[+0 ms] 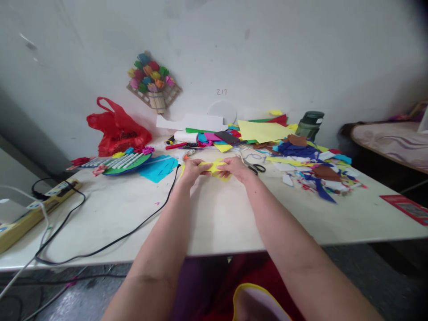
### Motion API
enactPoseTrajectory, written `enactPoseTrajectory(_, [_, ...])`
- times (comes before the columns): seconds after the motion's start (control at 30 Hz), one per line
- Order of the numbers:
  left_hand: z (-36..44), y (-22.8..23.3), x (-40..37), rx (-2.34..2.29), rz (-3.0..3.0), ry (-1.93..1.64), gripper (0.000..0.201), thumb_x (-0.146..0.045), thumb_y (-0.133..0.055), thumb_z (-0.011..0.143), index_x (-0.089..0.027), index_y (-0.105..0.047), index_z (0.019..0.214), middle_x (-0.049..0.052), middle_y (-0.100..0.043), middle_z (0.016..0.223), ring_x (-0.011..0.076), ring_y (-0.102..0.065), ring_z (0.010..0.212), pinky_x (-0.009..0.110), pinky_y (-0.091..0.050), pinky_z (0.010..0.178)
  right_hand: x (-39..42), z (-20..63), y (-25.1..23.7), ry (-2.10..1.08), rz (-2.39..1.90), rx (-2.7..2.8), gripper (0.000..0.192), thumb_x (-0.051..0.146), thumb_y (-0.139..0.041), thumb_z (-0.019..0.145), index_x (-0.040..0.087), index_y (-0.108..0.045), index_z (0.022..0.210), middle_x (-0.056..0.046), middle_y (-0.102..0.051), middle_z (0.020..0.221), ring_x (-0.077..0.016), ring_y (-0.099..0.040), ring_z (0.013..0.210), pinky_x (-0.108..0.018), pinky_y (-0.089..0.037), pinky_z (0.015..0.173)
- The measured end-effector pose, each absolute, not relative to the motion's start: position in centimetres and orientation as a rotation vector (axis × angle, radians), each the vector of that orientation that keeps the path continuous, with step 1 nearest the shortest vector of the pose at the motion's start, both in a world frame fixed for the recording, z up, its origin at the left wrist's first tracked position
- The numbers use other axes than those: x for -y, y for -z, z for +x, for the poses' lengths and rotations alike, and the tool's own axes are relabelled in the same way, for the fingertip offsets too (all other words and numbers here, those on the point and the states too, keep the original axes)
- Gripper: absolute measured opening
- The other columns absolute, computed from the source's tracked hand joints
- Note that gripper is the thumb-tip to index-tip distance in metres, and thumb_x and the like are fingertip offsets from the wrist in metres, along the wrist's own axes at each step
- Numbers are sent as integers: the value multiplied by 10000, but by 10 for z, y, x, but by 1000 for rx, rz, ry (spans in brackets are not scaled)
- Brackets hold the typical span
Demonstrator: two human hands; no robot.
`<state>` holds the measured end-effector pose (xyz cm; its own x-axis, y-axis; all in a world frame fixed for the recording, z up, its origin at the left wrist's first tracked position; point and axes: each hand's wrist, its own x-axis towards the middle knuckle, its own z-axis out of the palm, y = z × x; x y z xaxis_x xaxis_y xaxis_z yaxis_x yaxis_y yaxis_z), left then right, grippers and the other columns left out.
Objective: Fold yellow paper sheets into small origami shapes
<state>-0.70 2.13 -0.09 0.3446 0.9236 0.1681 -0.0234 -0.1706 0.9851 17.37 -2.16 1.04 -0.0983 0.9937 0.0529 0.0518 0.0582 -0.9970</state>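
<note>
Between my two hands is a piece of yellow crepe-like paper (214,167), held just above the white table. My left hand (195,170) pinches its left side, with the thumb on top. On the other side, my right hand (235,168) grips the paper with thumb and fingers closed. Part of the paper is hidden behind the fingers. A pair of black-handled scissors (257,168) lies just right of my right hand. Left of my left hand, flat blue paper (160,168) rests on the table.
Paper scraps (321,174) are heaped on the right, near a dark green bottle (309,125). Coloured sheets (264,131) lie along the wall. A red plastic bag (118,129) and a green disc with white rolls (129,162) stand left. A black cable (133,232) crosses the table (220,223).
</note>
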Motion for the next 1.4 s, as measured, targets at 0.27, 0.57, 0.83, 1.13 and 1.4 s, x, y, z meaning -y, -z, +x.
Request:
enactPoseTrajectory(0.27, [-16, -3, -19, -915, 1497, -1006, 384, -425, -755, 571, -99, -591, 691, 51, -641, 579, 125, -608, 493, 243, -515, 549, 18, 176, -7, -1174, -1187, 1297, 185, 220, -747, 660, 113, -596, 644, -42, -662, 537, -80, -570, 410, -145, -423, 387])
enactPoseTrajectory(0.57, [-19, -6, -19, -925, 1395, -1146, 549, -632, -572, 669, -123, -610, 871, 26, -618, 577, 130, -608, 487, 252, -517, 556, 19, 179, -10, -1271, -1123, 1253, 141, 156, -728, 658, 111, -595, 646, -47, -668, 550, -82, -561, 399, -163, -436, 402])
enactPoseTrajectory(0.83, [-12, -5, -12, -800, 1451, -929, 372, -356, -759, 574, -88, -596, 772, 44, -654, 656, 112, -622, 542, 250, -531, 629, 20, 175, -10, -1220, -1148, 1301, 154, 178, -746, 634, 113, -607, 629, -28, -657, 537, -76, -555, 407, -161, -438, 414])
enactPoseTrajectory(1.13, [-10, -4, -12, -769, 1450, -949, 315, -304, -752, 588, -90, -586, 750, 48, -657, 681, 136, -643, 595, 295, -543, 696, 22, 172, -11, -1220, -1141, 1312, 155, 207, -739, 637, 122, -612, 667, -36, -666, 561, -79, -565, 434, -151, -409, 402])
enactPoseTrajectory(1.4, [-9, -6, -9, -771, 1433, -953, 311, -282, -757, 568, -90, -585, 741, 22, -642, 626, 131, -637, 568, 280, -541, 670, 19, 169, -7, -1161, -1127, 1326, 177, 214, -750, 603, 123, -617, 675, -8, -629, 501, -65, -515, 395, -161, -388, 402])
